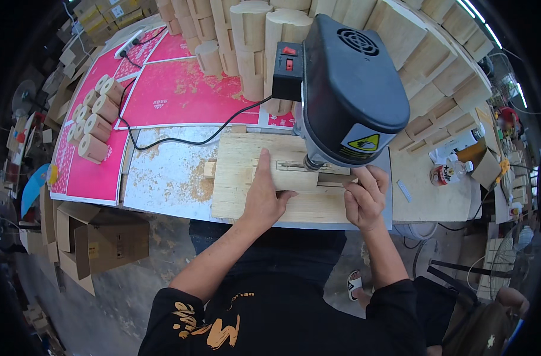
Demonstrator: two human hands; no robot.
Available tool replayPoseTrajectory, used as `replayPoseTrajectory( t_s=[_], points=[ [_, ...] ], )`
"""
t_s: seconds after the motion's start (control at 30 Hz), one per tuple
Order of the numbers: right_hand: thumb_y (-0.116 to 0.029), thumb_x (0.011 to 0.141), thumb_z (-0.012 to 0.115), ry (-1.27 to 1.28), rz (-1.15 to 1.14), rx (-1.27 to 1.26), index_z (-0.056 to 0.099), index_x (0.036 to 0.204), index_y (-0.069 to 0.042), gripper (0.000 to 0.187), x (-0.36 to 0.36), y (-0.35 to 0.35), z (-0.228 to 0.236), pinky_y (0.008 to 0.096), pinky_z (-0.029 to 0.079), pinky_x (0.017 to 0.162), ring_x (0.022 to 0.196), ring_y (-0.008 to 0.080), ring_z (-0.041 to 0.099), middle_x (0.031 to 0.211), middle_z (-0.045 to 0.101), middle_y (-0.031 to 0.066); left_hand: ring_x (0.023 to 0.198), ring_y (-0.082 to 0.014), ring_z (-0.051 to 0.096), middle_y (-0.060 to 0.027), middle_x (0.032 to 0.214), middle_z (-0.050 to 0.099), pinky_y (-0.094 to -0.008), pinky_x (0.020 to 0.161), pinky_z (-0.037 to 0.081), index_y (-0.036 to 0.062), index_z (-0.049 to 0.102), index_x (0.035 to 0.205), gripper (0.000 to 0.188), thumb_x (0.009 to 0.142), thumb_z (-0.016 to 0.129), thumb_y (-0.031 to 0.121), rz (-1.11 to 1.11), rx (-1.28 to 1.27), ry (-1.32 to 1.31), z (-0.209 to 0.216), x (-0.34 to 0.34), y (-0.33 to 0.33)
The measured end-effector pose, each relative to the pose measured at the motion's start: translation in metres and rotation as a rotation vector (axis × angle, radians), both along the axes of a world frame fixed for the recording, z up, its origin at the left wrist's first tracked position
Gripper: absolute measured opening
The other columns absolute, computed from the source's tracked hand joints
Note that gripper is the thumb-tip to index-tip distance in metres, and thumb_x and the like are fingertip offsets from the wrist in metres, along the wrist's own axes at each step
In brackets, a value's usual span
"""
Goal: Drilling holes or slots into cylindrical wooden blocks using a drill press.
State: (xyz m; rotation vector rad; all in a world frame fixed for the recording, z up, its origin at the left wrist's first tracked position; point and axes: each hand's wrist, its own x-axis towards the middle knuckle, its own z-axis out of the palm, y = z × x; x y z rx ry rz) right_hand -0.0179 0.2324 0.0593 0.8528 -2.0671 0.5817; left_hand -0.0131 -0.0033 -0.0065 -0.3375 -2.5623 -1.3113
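Note:
A black bench drill press [356,89] stands before me, its chuck [312,164] just above a pale wooden board [241,160]. On the board sits a raised wooden piece with a long slot [291,166] under the chuck. My left hand [264,196] lies on the board left of the slot, its thumb spread away from the stretched fingers. At the slot's right end my right hand [367,199] is closed, fingers curled and thumb pressed in. What its fingertips grip is hidden.
Short wooden cylinders [95,124] stand on pink sheeting [187,98] at left. Stacked grooved wooden pieces [250,53] rise behind the drill. A black cable [193,142] crosses sawdust. A plastic bottle [451,173] stands right; a cardboard box [113,240] sits on the floor.

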Motion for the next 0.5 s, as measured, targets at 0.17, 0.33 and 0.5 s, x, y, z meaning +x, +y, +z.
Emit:
replayPoseTrajectory(
  t_s=[0.17,0.33,0.5],
  points=[
    [-0.024,0.103,0.048,-0.178,0.106,-0.504,0.064,0.094,-0.002,0.029,-0.023,-0.015,0.089,0.0300,0.041,0.064,0.070,0.0177,0.057,0.083,0.066,0.0094,0.132,-0.0456,0.047,-0.0349,0.147,0.036,-0.0431,0.106,0.044,-0.0086,0.007,0.152,0.113,0.072,0.085,0.007,0.015,0.003,-0.013,-0.001,0.001,0.008],
    [-0.018,0.104,0.042,-0.547,-0.007,-0.660,0.062,0.090,0.002,0.031,-0.047,-0.028,0.131,0.0263,0.039,0.062,0.067,0.0135,0.053,0.075,0.061,0.0069,0.137,-0.0480,0.040,-0.0365,0.149,0.032,-0.0430,0.110,0.039,-0.0107,0.006,0.152,0.112,0.073,0.084,0.007,-0.046,0.071,0.006,-0.009,-0.002,0.034],
    [-0.023,0.097,0.056,-0.049,0.190,-0.349,0.064,0.087,-0.002,0.025,-0.003,-0.005,0.031,0.0367,0.044,0.068,0.075,0.0248,0.057,0.097,0.069,0.0159,0.136,-0.0485,0.040,-0.0371,0.148,0.033,-0.0431,0.111,0.038,-0.0111,0.007,0.152,0.110,0.074,0.083,0.007,-0.038,0.053,0.028,-0.005,-0.002,0.036]
  ],
)
